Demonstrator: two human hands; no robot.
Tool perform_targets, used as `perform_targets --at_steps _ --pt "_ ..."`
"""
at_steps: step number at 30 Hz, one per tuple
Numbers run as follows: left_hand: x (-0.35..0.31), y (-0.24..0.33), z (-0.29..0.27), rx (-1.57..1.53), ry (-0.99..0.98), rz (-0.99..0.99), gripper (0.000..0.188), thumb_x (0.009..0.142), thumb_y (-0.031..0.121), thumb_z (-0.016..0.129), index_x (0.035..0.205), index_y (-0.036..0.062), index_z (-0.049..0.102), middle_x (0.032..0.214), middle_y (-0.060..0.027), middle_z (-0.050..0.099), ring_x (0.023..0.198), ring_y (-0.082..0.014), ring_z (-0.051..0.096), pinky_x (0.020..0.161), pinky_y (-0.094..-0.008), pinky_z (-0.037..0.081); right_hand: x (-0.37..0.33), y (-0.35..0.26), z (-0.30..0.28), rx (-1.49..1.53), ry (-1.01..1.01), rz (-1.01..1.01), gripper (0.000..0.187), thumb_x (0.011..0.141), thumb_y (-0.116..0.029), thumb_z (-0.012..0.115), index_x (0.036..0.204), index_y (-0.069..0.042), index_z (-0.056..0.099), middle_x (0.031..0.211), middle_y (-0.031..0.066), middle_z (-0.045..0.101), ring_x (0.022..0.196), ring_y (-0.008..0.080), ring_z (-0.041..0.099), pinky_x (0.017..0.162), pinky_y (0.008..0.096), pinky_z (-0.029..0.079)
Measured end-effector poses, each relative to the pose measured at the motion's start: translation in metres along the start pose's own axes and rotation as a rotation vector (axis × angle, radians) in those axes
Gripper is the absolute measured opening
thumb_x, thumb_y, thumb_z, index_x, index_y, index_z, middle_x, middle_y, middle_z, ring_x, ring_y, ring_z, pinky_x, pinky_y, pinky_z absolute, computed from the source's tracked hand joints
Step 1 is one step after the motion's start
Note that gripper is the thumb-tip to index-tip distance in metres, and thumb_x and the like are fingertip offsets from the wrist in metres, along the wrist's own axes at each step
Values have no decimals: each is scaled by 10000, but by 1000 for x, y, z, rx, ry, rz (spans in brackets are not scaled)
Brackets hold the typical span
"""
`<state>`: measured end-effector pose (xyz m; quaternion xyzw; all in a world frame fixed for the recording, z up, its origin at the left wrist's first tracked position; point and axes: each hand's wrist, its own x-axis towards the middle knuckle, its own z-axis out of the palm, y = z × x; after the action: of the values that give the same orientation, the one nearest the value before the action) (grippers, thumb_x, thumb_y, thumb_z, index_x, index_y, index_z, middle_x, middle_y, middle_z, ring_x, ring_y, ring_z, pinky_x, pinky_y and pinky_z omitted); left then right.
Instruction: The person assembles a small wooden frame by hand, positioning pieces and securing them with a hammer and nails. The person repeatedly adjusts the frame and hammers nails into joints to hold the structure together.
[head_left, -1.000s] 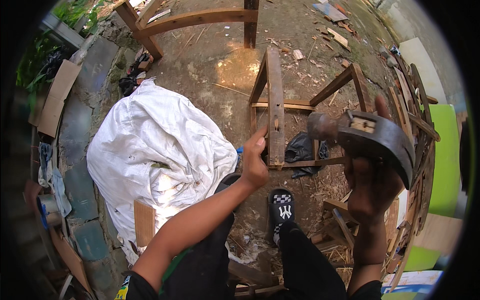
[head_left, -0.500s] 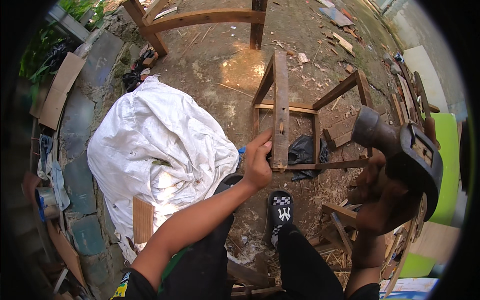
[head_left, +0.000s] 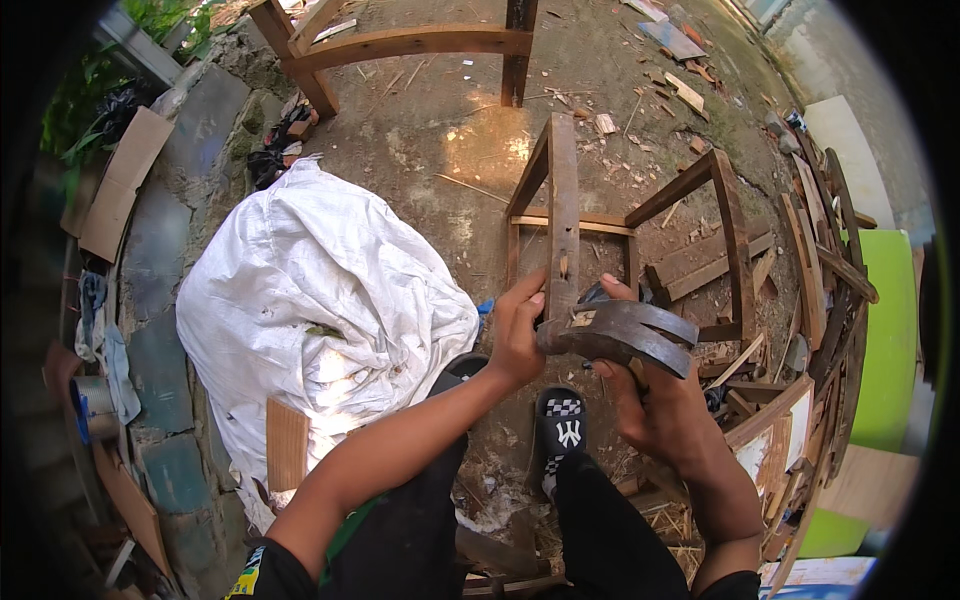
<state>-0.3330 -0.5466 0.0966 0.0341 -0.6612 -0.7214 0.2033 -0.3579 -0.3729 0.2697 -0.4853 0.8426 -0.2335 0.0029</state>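
Observation:
My right hand [head_left: 660, 395] is wrapped round the handle of a claw hammer [head_left: 625, 330], most of which the hand and the head hide. The hammer's face is at the near end of a brown wooden bar [head_left: 563, 215], its claw pointing right. That bar is part of a wooden frame [head_left: 738, 245] standing on the ground before me. My left hand [head_left: 520, 330] grips the bar's near end from the left, fingers curled, close beside the hammer face. A dark hole or nail spot shows on the bar's top. Whether the face touches the wood I cannot tell.
A large white sack [head_left: 320, 270] bulges at my left, with a wood offcut [head_left: 287, 443] on it. Ahead stands another wooden frame [head_left: 410, 42]. Scrap planks [head_left: 810, 270] and a green panel [head_left: 885, 340] line the right. A stone wall [head_left: 160, 370] runs along the left.
The hammer has swung down and left, from raised at the right to the bar's near end. My left hand keeps its hold on the bar, nearly still.

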Motion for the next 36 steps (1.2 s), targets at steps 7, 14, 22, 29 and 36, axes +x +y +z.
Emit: perform_targets --at_steps 7,14,22,29,36 --pt "1 14 -4 -111 -64 -115 572 991 283 354 1354 -105 565 1204 -231 688 1136 -282 659 1008 -360 480 -3 0 9 340 318 145 491 931 -28 687 1392 24 526 1477 185 562 1025 297 723 839 394 583" --pt "-6 24 -18 -64 -132 -259 605 1048 413 352 1405 -38 538 979 -162 695 939 -216 685 877 -320 519 -46 18 65 326 475 248 384 941 -18 686 1313 42 612 1424 246 598 1232 307 663 1021 396 519" --pt "10 77 -7 -287 -188 -549 462 1076 306 532 1429 10 490 778 -90 643 701 -177 646 700 -313 529 -189 82 190 164 327 884 504 920 -73 705 1404 -23 574 1207 251 709 1142 432 683 972 469 525" --pt "16 71 -11 -297 -80 -496 416 1050 250 564 1376 -7 537 632 -46 546 505 -130 528 469 -269 451 -243 101 234 23 96 1026 492 855 -92 746 1331 -49 626 1148 245 701 1081 472 667 952 499 521" --pt "37 73 -68 -301 -143 -471 431 1033 256 540 1324 -59 579 542 -32 496 412 -117 459 410 -257 397 -151 106 123 505 975 1043 441 1127 -321 447 1191 62 656 1117 163 698 1089 228 652 953 428 507"
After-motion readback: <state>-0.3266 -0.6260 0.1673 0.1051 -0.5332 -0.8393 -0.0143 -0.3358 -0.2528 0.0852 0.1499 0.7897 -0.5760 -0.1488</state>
